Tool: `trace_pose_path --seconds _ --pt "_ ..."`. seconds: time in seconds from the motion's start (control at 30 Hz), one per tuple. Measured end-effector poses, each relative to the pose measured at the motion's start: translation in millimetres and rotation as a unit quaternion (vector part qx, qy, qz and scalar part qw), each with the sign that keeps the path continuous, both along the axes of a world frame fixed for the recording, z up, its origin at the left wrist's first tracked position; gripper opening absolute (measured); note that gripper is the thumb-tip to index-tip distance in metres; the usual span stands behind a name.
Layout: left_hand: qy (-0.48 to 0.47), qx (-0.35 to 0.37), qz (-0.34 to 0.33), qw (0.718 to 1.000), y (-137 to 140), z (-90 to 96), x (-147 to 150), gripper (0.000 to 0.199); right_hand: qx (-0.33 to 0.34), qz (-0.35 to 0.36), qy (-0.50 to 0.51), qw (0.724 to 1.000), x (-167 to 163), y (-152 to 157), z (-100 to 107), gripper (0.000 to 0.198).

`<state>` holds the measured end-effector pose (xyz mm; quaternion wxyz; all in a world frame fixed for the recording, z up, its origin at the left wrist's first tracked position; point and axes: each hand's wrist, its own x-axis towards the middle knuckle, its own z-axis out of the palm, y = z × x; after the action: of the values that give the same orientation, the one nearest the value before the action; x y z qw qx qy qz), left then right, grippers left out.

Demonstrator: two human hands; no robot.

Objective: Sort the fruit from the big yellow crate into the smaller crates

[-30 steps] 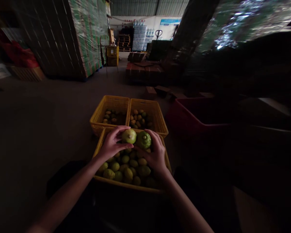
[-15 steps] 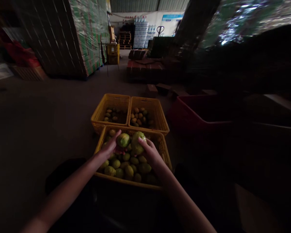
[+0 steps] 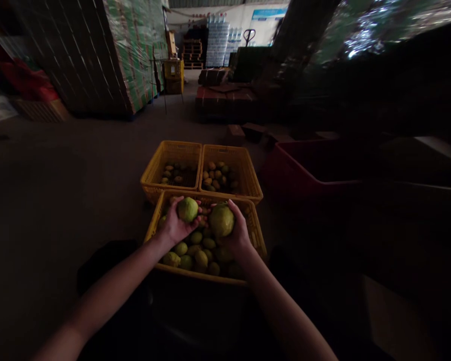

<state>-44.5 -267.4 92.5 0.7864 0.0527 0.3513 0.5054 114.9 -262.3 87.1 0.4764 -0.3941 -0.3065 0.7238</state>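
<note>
My left hand is closed round a roundish green-yellow fruit, palm turned up. A larger green-yellow fruit sits in my right hand, the thumb along its upper right side. Both fruits are held close together above the near yellow crate, and the left fingertips come near the right-hand fruit. In that crate lie several similar green and yellow fruits. Their exact kind cannot be made out in the dim light.
Behind stand two more yellow crates, left and right, each with some fruit. A red bin is at the right. Further off are cardboard boxes, a wrapped green stack and a yellow box on a stand.
Both hands have turned the fruits to show other sides. My left palm now faces up more, and the right-hand fruit has shifted slightly right. The view has tipped down a little.
</note>
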Motion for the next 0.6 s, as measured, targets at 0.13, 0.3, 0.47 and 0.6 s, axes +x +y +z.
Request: trace_pose_path --seconds 0.13,0.3,0.47,0.6 --pt "-0.075 -0.022 0.101 0.992 0 -9.1 6 0.022 -0.007 -0.050 0.000 0.999 -5 6 -3 0.035" --pt "-0.109 0.042 0.100 0.988 -5 -19.4 15 0.019 0.091 -0.163 -0.175 0.967 -12 11 -17 0.037" --pt "-0.054 -0.012 0.109 0.993 -5 -20.5 28 0.022 0.243 -0.145 -0.333 0.899 -26 12 -37 0.055" --pt "-0.048 0.025 0.084 0.995 1 -22.6 27 0.036 0.320 -0.064 -0.406 0.854 -32 0 -45 0.053"
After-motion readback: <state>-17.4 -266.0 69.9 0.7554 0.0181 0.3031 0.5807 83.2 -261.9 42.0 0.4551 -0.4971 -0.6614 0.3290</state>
